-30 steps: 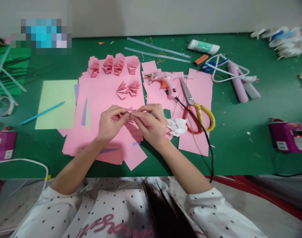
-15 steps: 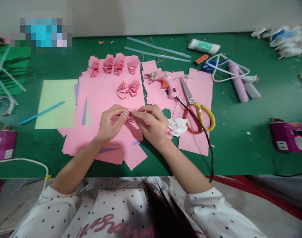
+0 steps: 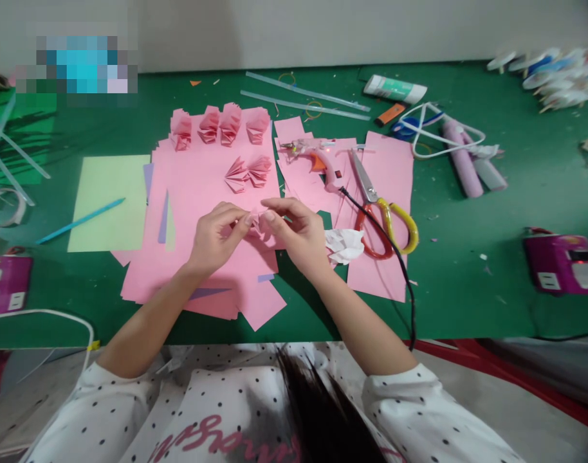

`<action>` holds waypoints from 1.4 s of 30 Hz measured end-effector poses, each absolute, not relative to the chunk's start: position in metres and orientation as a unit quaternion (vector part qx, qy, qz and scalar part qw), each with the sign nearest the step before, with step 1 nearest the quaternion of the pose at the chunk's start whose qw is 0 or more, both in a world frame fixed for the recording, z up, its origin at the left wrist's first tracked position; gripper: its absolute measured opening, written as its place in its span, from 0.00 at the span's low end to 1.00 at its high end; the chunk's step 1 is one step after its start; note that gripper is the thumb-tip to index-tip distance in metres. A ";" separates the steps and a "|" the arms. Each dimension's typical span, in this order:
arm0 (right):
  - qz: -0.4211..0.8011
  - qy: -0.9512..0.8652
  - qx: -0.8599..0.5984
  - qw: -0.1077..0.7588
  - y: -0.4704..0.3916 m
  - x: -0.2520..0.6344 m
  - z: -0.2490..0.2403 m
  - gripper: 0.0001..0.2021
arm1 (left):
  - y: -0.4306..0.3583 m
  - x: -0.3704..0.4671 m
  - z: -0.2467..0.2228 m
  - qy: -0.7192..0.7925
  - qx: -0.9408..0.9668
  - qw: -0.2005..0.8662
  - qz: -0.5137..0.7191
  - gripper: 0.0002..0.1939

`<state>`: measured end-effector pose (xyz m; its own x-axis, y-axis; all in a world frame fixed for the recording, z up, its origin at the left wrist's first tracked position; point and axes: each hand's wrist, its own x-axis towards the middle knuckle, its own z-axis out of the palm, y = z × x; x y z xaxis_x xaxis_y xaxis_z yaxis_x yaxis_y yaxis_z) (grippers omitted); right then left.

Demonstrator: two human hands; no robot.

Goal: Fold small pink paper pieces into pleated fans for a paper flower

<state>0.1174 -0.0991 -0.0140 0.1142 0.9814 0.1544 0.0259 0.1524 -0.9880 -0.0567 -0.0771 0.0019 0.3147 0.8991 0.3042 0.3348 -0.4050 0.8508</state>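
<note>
Between my hands is a small pleated piece of pink paper [image 3: 259,224], partly hidden by my fingers. My left hand [image 3: 220,233] pinches its left side between thumb and fingers. On the other side my right hand [image 3: 298,233] has its thumb and fingertips closed on the paper. Beneath both hands lies a stack of pink paper sheets [image 3: 207,193]. Just beyond my fingers sits a pair of joined pink paper fans [image 3: 248,175]. Several more folded pink paper fans [image 3: 230,125] stand in a row along the stack's far edge.
A pink glue gun [image 3: 325,164] and scissors [image 3: 385,218] lie on paper to the right, with a black cord [image 3: 390,238] running to the table's front edge. Crumpled white tissue [image 3: 345,245] is beside my right hand. A blue pencil [image 3: 82,220] rests on pale green paper [image 3: 110,186].
My right fingers have lifted and spread a little, with the thumb now on the near face of the paper. More of the pleated paper shows. My left hand keeps its pinch.
</note>
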 end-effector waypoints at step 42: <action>0.559 -0.398 -0.462 0.562 -0.101 0.113 -0.005 0.14 | -0.073 -0.062 0.004 0.392 0.647 0.468 0.457 0.09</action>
